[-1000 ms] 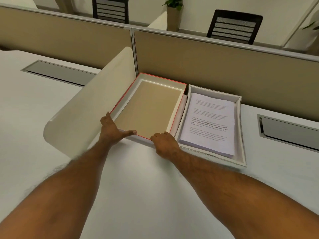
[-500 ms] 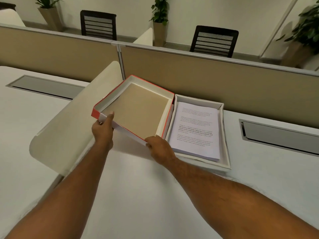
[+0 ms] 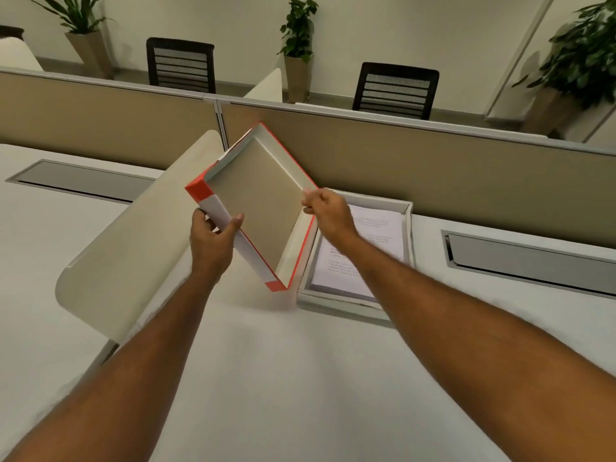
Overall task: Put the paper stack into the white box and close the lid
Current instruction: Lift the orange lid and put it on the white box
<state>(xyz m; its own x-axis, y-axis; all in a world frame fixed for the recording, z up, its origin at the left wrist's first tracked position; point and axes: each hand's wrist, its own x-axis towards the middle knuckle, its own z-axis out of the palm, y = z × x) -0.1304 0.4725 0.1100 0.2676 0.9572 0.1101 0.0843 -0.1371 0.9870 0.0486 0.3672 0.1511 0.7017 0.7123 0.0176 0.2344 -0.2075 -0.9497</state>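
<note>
The lid (image 3: 260,208), white with red corners and a brown cardboard inside, is held up off the desk and tilted steeply, its inside facing me. My left hand (image 3: 213,241) grips its near-left edge; my right hand (image 3: 328,211) pinches its right edge. Just to the right the open white box (image 3: 408,235) lies on the desk against the partition, with the printed paper stack (image 3: 366,248) inside it. My right forearm hides part of the stack and box.
A cream curved divider panel (image 3: 133,248) stands left of the lid. The tan partition wall (image 3: 433,168) runs behind the box. Grey cable trays (image 3: 533,261) are set into the white desk (image 3: 300,378) at right and far left.
The lid went from lying flat on the desk beside the box to being lifted and tipped up on edge. My right hand moved from its near edge to its right edge.
</note>
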